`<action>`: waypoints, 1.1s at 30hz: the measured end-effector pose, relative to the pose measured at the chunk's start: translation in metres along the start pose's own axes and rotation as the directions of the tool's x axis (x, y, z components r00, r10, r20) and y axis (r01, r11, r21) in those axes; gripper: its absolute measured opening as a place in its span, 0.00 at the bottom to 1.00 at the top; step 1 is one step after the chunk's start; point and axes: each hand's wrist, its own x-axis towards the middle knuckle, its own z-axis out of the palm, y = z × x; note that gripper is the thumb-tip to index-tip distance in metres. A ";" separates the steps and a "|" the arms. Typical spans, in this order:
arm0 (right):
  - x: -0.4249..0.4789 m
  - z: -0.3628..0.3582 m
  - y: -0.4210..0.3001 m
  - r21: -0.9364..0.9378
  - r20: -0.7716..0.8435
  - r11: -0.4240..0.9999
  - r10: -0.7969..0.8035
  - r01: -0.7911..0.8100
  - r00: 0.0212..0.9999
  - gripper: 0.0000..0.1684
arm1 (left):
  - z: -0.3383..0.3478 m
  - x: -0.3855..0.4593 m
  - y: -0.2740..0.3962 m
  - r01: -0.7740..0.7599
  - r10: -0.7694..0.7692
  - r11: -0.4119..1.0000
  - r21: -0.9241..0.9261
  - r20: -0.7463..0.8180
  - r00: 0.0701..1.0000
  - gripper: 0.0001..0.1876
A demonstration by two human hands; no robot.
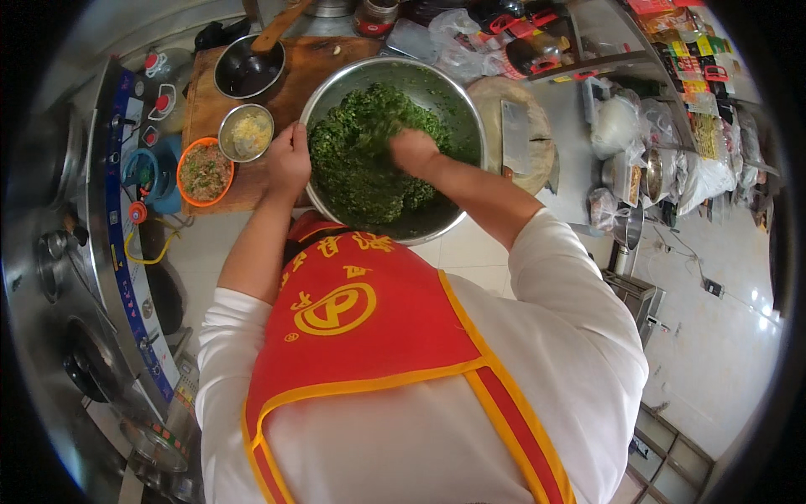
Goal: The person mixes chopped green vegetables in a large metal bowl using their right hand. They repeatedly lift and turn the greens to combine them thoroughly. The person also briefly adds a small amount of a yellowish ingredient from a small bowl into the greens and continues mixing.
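Observation:
A large stainless steel mixing bowl (476,120) stands before me, its near side close to my apron. Finely chopped green leaves (359,170) fill much of it, with bits stuck to the far wall. My left hand (289,157) grips the bowl's left rim, thumb on top. Inside the bowl, my right hand (414,153) is over the greens with its fingers curled. It is blurred, and whether it holds a utensil cannot be made out. Left of the bowl are a small steel bowl of minced pale yellow garlic or ginger (250,133) and an orange-rimmed bowl of minced meat (206,171) with green bits.
A dark pan or bowl (249,69) with a wooden-handled utensil (277,30) sits on the wooden board (208,75). To the right, a cleaver (516,135) lies on a round chopping block (543,135). Bottles and bags crowd the back; a stove (129,252) runs along the left.

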 end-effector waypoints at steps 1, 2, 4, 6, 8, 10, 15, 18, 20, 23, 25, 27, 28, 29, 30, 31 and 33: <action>0.009 0.008 0.018 0.035 0.007 0.997 0.069 -0.069 0.998 0.15 | 0.001 0.001 0.002 0.023 -0.023 1.000 -0.018 0.035 0.999 0.20; 0.026 0.012 0.041 0.063 0.013 0.989 0.132 -0.132 0.991 0.15 | 0.001 0.002 0.002 0.008 -0.007 0.999 -0.046 0.032 0.999 0.20; 0.039 0.014 0.066 0.137 -0.012 0.969 0.208 -0.204 0.978 0.16 | -0.002 0.000 0.012 0.038 -0.037 0.999 -0.030 0.052 0.998 0.20; 0.042 0.008 0.084 0.230 -0.086 0.948 0.244 -0.219 0.966 0.16 | -0.005 0.002 0.013 0.050 -0.051 0.999 0.012 0.043 0.998 0.20; 0.046 -0.003 0.094 0.135 -0.126 0.979 0.172 -0.154 0.977 0.17 | -0.007 0.001 0.000 0.053 -0.054 0.995 0.084 0.013 0.998 0.20; 0.059 -0.017 0.084 0.120 -0.122 0.967 0.238 -0.224 0.964 0.16 | -0.007 0.003 0.001 0.020 -0.020 0.992 0.123 -0.001 1.000 0.20; 0.093 -0.037 -0.050 0.277 -0.054 0.935 0.245 -0.221 0.968 0.21 | -0.004 0.009 -0.001 -0.020 0.016 0.991 0.133 0.031 0.999 0.20; 0.040 -0.005 -0.092 0.246 0.033 0.968 -0.055 0.045 0.998 0.19 | -0.009 0.005 0.007 0.065 -0.069 0.994 0.088 0.049 0.996 0.20; 0.001 0.022 -0.057 0.237 0.017 0.959 -0.164 0.156 0.986 0.18 | -0.009 0.008 -0.008 0.047 -0.047 0.999 0.014 -0.009 0.999 0.20; -0.047 0.005 0.014 0.185 0.122 0.971 -0.173 0.149 0.977 0.17 | -0.015 0.007 -0.003 0.046 -0.046 0.998 0.032 0.008 0.999 0.19; -0.017 -0.004 0.044 0.182 0.134 0.962 0.182 -0.205 0.974 0.16 | -0.018 0.014 0.001 0.038 -0.041 0.998 0.043 0.069 0.997 0.19; 0.045 -0.004 0.062 0.258 0.066 0.913 0.310 -0.316 0.948 0.20 | -0.010 0.012 -0.001 0.024 -0.028 0.999 0.042 0.109 0.994 0.19; 0.084 0.011 0.069 0.098 0.088 0.971 0.208 -0.216 0.974 0.20 | -0.001 0.018 -0.001 -0.002 -0.002 0.999 0.035 0.112 0.994 0.19; 0.093 -0.026 0.017 0.209 0.057 0.934 0.283 -0.289 0.957 0.21 | -0.002 0.012 -0.014 0.020 -0.023 0.999 0.042 0.055 0.998 0.19; 0.104 -0.005 0.001 0.208 -0.108 0.932 0.323 -0.297 0.940 0.22 | 0.000 0.014 0.007 0.021 -0.027 0.998 0.063 0.103 0.994 0.20; 0.088 -0.038 -0.055 0.347 0.066 0.876 0.335 -0.336 0.940 0.22 | -0.006 0.009 0.004 0.059 -0.064 0.996 0.069 0.068 0.996 0.20; 0.053 -0.030 -0.090 0.327 0.166 0.931 0.113 -0.163 0.980 0.17 | -0.006 0.010 0.005 0.083 -0.088 0.994 0.068 0.073 0.994 0.20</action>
